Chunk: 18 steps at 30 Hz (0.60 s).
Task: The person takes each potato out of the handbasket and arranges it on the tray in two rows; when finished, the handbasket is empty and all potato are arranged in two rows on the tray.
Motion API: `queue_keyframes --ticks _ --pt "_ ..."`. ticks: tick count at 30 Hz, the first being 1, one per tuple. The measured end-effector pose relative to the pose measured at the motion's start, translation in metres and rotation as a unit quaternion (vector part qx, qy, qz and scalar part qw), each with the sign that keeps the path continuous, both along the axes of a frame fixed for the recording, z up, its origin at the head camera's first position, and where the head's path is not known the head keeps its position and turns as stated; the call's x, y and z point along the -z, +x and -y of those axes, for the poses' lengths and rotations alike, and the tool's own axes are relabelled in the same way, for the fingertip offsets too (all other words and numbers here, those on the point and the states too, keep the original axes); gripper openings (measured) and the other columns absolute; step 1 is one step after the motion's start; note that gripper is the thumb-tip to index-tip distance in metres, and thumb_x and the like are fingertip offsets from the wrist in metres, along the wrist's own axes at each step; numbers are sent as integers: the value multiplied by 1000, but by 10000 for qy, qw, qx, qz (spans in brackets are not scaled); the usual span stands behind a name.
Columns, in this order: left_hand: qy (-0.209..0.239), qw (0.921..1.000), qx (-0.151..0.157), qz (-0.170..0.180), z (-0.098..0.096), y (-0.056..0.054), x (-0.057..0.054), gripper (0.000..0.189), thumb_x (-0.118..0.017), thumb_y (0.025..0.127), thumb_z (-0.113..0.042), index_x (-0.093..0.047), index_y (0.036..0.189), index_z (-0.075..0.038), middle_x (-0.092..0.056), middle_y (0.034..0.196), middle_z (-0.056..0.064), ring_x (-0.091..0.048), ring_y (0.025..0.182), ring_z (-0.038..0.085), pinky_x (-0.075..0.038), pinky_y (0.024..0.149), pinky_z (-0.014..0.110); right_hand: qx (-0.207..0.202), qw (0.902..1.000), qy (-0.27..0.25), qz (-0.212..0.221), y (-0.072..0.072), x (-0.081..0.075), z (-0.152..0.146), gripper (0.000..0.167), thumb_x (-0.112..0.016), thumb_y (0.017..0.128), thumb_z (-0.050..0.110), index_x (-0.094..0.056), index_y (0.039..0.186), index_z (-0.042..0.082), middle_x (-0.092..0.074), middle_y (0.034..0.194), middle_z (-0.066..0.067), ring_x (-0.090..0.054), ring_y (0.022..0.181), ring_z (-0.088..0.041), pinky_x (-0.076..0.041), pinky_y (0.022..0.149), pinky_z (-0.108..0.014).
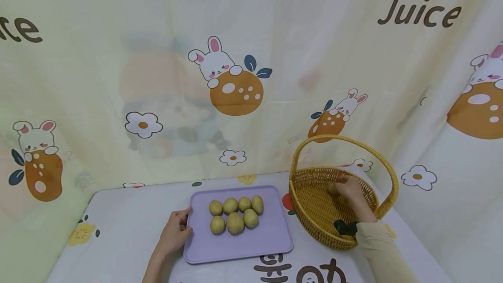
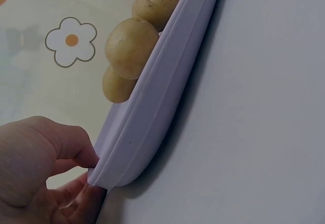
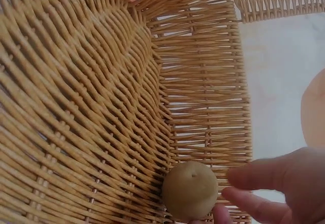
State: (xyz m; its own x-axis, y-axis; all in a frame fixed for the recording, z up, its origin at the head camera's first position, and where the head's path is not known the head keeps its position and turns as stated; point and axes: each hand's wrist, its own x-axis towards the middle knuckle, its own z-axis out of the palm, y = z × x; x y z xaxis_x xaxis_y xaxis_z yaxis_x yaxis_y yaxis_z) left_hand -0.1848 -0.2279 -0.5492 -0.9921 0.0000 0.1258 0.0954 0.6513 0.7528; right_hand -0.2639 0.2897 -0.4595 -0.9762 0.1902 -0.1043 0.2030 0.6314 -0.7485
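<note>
My left hand [image 1: 175, 232] pinches the left rim of a lilac tray [image 1: 251, 248]. In the left wrist view, the thumb and fingers [image 2: 76, 145] meet at the tray's corner edge. Several potatoes [image 1: 235, 223] lie on the tray in two rows. Over on the right, my right hand [image 1: 349, 188] reaches inside a wicker basket [image 1: 314, 213], beside a single potato [image 3: 190, 191] near the basket wall. Its upper fingers are fairly straight, with a small gap to the potato; other fingertips touch its lower edge, partly cut off by the frame.
The basket's tall arched handle [image 1: 342, 138] rises over it. A small dark device [image 1: 346, 227] sits at my right wrist. A printed cloth [image 1: 118, 226] covers the table, and a patterned curtain [image 1: 177, 77] hangs behind it.
</note>
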Motion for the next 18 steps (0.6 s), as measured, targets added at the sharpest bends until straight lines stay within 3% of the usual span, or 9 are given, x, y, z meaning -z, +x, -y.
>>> queue_keyframes --ticks 3,6,8,9,11,13,14,16,18 --pt "-3 10000 16 -3 0 1 -1 62 -65 77 3 -52 138 6 -52 119 22 -59 97 26 -49 84 41 -127 9997 217 -40 1 4 -4 49 -53 86 8 -53 126 -20 -45 133 -40 -46 116 -54 -45 89 -57" --pt "9 10000 9 -13 0 2 -1 62 -66 77 3 -53 137 7 -52 119 22 -59 97 26 -48 83 41 -161 9997 162 -79 0 13 -7 19 -56 81 7 -67 81 -8 -59 79 -31 -53 69 -39 -46 62 -42" --pt "9 10000 2 -15 0 2 -1 62 -66 77 3 -53 137 7 -52 119 22 -59 97 26 -48 84 40 -167 9998 33 -87 -1 17 -9 22 -58 79 7 -56 57 6 -45 54 -10 -39 50 -24 -38 52 -35" --pt "14 10000 3 -22 0 2 -1 62 -66 77 3 -53 137 7 -52 119 22 -60 98 26 -48 84 40 -165 9998 -62 -59 -2 19 -10 30 -58 79 7 -46 53 11 -33 50 -3 -28 48 -19 -31 50 -33" --pt "23 10000 5 -24 0 1 0 62 -65 77 3 -52 137 7 -52 120 22 -60 98 26 -49 84 40 -163 9996 -231 3 -2 19 -10 30 -59 80 7 -45 53 10 -30 52 0 -24 51 -18 -28 50 -33" --pt "20 10000 -1 -17 0 1 0 62 -65 77 3 -52 137 7 -52 119 22 -60 98 26 -49 84 40 -201 9994 -273 46 -1 17 -10 18 -59 83 8 -63 67 0 -48 62 -16 -42 55 -26 -39 52 -34" --pt "26 10000 3 -21 0 1 0 62 -65 77 3 -52 137 7 -52 119 22 -60 98 26 -49 84 40 -220 9993 -295 87 0 15 -9 18 -58 84 8 -67 79 -7 -54 74 -26 -50 63 -34 -44 55 -36" --pt "20 10000 -5 -34 0 1 -1 62 -65 77 3 -53 137 7 -53 119 22 -60 97 26 -49 83 40 -266 9989 -337 180 2 12 -8 37 -57 88 9 -62 110 -20 -53 109 -42 -56 91 -48 -52 67 -44" --pt "20 10000 -21 -44 0 1 -1 61 -65 77 3 -53 137 7 -53 119 21 -59 96 25 -49 83 39 -309 9985 -382 237 4 10 -7 49 -56 91 10 -50 125 -24 -41 132 -44 -51 111 -54 -54 76 -48"
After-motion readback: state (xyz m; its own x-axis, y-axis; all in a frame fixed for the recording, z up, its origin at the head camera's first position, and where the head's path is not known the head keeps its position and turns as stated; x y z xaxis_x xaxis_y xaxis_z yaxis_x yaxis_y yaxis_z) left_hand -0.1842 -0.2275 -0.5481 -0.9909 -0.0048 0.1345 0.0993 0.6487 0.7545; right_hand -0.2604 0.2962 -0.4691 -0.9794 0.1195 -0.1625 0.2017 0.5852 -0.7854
